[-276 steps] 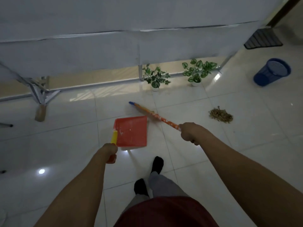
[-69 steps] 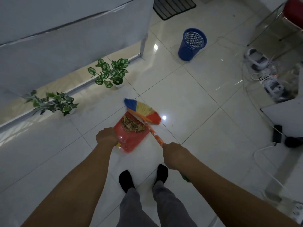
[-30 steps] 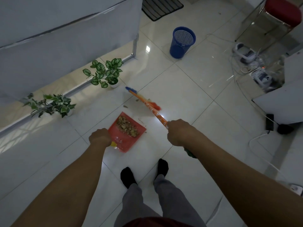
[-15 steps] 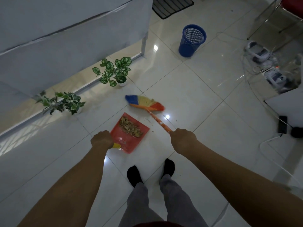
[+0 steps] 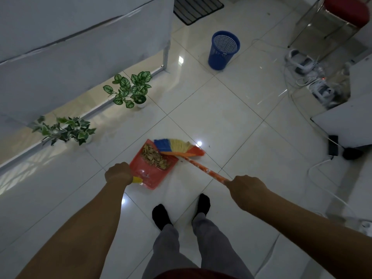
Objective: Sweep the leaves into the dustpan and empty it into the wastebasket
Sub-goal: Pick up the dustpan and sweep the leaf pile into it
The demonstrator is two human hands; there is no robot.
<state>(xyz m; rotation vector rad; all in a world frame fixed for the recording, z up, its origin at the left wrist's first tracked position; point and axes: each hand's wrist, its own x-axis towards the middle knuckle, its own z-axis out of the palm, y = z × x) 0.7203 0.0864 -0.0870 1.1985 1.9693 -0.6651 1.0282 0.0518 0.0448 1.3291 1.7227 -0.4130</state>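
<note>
Head view, looking down past two bare forearms; I see a heap of dry brown leaves lying inside a red dustpan, toward its far, open edge; the dustpan sits on the white tiled floor just ahead of the person's feet in dark socks. The left hand is clenched around the dustpan's yellow handle. The broom, with blue, yellow and red bristles, rests at the pan's far right corner, touching its lip; the right hand is wrapped around the orange broomstick. I can pick out no loose leaves on the tiles nearby, though small bits would be hard to see in this dim light; I judge the sweeping all but done and the carry next.

The blue mesh wastebasket stands well apart, ahead and to the right; two potted plants line the wall on the left; white cables trail across the floor on the right.

My worries: the leaves lie near the open lip, so lifting the pan with that edge tipped down would spill them; the light leaves could flutter off during a fast walk; the glossy tiles may be slippery in socks; swinging the broom wide could knock a plant; the basket looks light and could tip if bumped.
</note>
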